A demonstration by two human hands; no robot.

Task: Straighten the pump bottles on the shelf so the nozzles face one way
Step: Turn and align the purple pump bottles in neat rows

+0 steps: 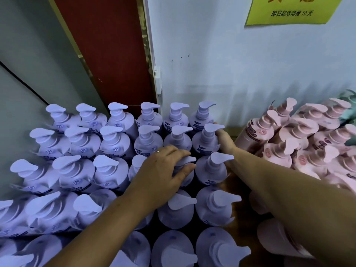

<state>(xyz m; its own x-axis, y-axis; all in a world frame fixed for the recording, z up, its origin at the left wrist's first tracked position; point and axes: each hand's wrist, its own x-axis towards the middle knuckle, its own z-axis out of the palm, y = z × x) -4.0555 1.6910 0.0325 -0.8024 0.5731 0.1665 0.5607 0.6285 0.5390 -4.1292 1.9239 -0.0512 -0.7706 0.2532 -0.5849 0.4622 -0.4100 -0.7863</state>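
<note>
- Head view: the purple pump bottles (115, 143) stand in tight rows on the shelf, filling the left and middle from near edge to far wall, nearly all nozzles pointing right.
- Each purple bottle carries a small round emblem and a dark label band; the print is too blurred to read.
- Pink pump bottles (300, 139) crowd the right side, with a round emblem on the shoulders, also unreadable.
- A yellow-green sign (292, 12) on the far wall reads "即日起活动做 10 天"; larger characters above it are cut off.
- The left hand (161, 172), a ring on one finger, reaches in from the near left and curls over the pump head of a purple bottle (185, 170) in the third row, gripping it.
- The right hand (224, 138) stretches far, forearm crossing from the near right, fingers apparently wrapped around the far-right side of a second-row bottle (206, 143) just under its nozzle; the pump hides most of them.
</note>
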